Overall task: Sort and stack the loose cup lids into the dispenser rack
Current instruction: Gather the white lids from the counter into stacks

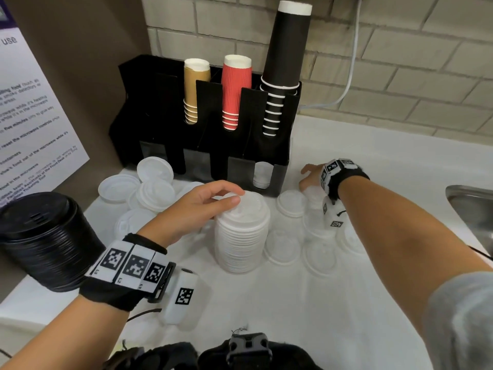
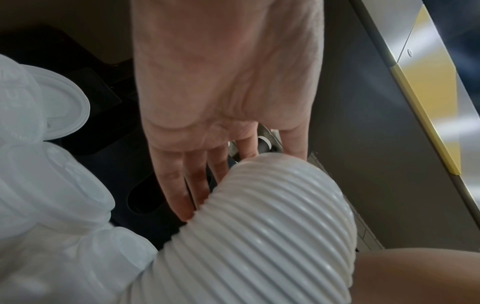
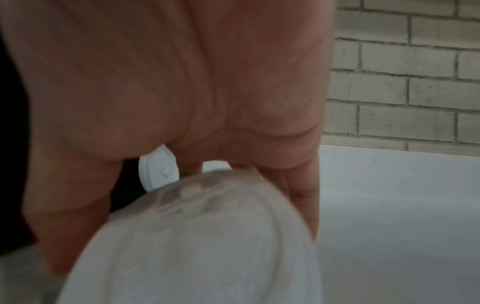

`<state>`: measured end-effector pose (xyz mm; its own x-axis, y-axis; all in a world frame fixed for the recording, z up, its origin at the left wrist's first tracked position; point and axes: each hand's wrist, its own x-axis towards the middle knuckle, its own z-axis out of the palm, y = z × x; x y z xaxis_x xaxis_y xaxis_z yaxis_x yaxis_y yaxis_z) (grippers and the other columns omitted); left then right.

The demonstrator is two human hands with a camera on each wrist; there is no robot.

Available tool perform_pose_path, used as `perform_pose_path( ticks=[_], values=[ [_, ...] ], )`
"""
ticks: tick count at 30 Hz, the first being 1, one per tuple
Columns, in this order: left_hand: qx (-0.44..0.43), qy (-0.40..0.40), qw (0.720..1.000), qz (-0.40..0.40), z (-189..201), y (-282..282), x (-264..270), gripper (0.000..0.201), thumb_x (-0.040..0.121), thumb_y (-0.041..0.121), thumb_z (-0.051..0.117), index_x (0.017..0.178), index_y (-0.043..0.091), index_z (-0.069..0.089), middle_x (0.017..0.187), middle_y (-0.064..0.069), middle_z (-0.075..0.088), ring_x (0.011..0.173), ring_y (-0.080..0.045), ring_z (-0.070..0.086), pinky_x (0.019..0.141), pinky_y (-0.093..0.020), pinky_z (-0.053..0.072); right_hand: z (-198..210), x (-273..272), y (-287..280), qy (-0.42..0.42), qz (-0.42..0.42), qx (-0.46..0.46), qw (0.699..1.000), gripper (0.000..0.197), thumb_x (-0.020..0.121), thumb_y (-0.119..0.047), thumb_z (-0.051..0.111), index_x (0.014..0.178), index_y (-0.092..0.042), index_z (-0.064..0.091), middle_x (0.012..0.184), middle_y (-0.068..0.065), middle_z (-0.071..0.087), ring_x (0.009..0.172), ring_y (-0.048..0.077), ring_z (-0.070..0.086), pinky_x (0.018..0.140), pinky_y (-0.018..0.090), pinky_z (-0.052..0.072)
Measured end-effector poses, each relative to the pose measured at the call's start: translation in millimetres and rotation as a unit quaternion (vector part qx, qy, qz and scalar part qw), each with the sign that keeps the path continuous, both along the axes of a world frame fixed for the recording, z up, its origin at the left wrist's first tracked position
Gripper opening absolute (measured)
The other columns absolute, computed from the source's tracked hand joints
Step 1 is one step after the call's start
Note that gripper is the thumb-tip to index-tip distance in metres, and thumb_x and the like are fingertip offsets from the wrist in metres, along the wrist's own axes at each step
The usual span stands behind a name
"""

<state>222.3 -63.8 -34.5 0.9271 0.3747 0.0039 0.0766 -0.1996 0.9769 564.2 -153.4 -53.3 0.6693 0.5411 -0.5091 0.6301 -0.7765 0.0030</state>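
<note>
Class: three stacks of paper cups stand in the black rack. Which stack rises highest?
The black cup stack at the right end of the rack; it towers above the red cup stack beside it and the tan cup stack further left.

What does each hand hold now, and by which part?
Left hand rests atop the white lid stack; right hand seems to grip a clear lid by its rim.

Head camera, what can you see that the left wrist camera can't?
Only the head view shows the black rack with its paper cups, the black lid stack, and the right hand at a clear lid. Only the left wrist view shows the hand's palm side and a yellow strip. Both show the left hand resting on the tall white lid stack.
</note>
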Motion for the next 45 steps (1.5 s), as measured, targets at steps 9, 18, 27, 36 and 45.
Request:
perform_pose_path(
  ticks=[9, 18, 27, 36, 45],
  values=[
    [0.003, 0.008, 1.000, 0.006, 0.0, -2.2, -2.0, 0.036, 0.081, 0.048, 0.058, 0.113, 0.032, 0.066, 0.115, 0.015, 0.066, 0.103, -0.006, 0.064, 0.086, -0.020, 0.049, -6.5, 1.1, -3.5, -0.046, -0.082, 0.181, 0.979, 0.057, 0.072, -0.044, 0.071, 0.114, -0.027, 0.037, 0.120, 0.013, 0.045, 0.099, 0.037, 0.053, 0.081, 0.042, 0.048],
    [0.000, 0.014, 1.000, 0.006, 0.0, -6.7, -6.6, 0.061, 0.070, 0.048, 0.071, 0.128, 0.041, 0.052, 0.122, 0.019, 0.062, 0.112, -0.003, 0.059, 0.092, -0.018, 0.046, 52.1, -17.2, -29.1, 0.055, -0.236, 0.530, 0.812, 0.063, 0.078, -0.037, 0.071, 0.127, -0.028, 0.032, 0.133, 0.011, 0.045, 0.112, 0.031, 0.053, 0.079, 0.041, 0.056],
    [0.019, 0.020, 0.999, 0.021, -13.0, -11.9, -11.6, 0.095, 0.053, 0.049, 0.083, 0.137, 0.039, 0.040, 0.136, 0.016, 0.049, 0.122, -0.005, 0.048, 0.098, -0.023, 0.043, 78.5, -138.1, -70.8, 0.221, -0.166, 0.710, 0.648, 0.040, 0.077, -0.025, 0.054, 0.115, -0.033, 0.042, 0.106, 0.002, 0.055, 0.092, 0.019, 0.062, 0.066, 0.025, 0.055],
    [0.000, -0.023, 0.999, 0.029, -17.9, -20.4, -16.1, 0.077, 0.059, 0.047, 0.081, 0.128, 0.045, 0.047, 0.127, 0.024, 0.051, 0.120, -0.002, 0.048, 0.091, -0.020, 0.045, 34.5, -219.0, -81.2, 0.145, -0.166, 0.679, 0.701, 0.032, 0.084, -0.032, 0.061, 0.116, -0.036, 0.056, 0.108, -0.007, 0.058, 0.096, 0.008, 0.060, 0.075, 0.022, 0.048],
    [-0.004, -0.025, 0.999, 0.034, -23.4, -22.2, -16.8, 0.086, 0.058, 0.045, 0.084, 0.134, 0.040, 0.045, 0.129, 0.020, 0.054, 0.121, -0.007, 0.052, 0.101, -0.035, 0.048, 25.8, -248.4, -72.2, 0.035, -0.061, 0.630, 0.773, 0.027, 0.084, -0.034, 0.071, 0.110, -0.029, 0.069, 0.121, -0.010, 0.062, 0.111, -0.001, 0.055, 0.087, 0.015, 0.045]
  ],
)
